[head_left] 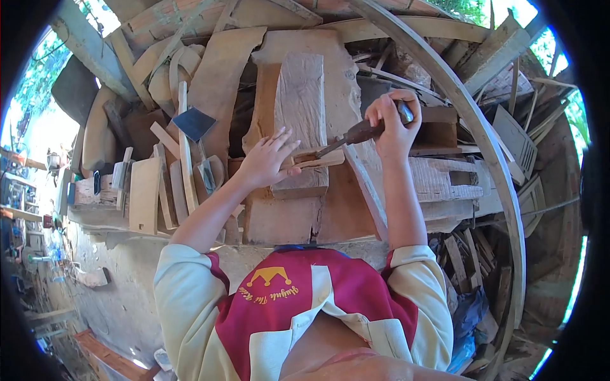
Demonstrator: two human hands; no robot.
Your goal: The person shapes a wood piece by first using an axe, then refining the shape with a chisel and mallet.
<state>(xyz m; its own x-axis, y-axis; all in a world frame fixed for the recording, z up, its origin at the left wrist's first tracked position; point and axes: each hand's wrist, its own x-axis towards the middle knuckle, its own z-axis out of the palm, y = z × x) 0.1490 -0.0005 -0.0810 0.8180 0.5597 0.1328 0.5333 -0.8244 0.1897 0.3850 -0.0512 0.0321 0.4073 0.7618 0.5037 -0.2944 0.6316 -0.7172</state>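
A thick wooden block lies lengthwise on the wooden bench. Across its near part rests a small pale wooden piece with a slot in it. My left hand presses on the left end of this piece, fingers spread over the block and thumb at the near side. In my right hand, fingers wrapped round, is a chisel-like tool with a dark handle. Its metal blade points down and left, and the tip meets the slot of the small piece.
A long curved wooden strip arches down the right side. Planks and offcuts stand at the left, near a dark square plate. A rough timber with notches lies right of my right forearm. Scrap wood fills the lower right.
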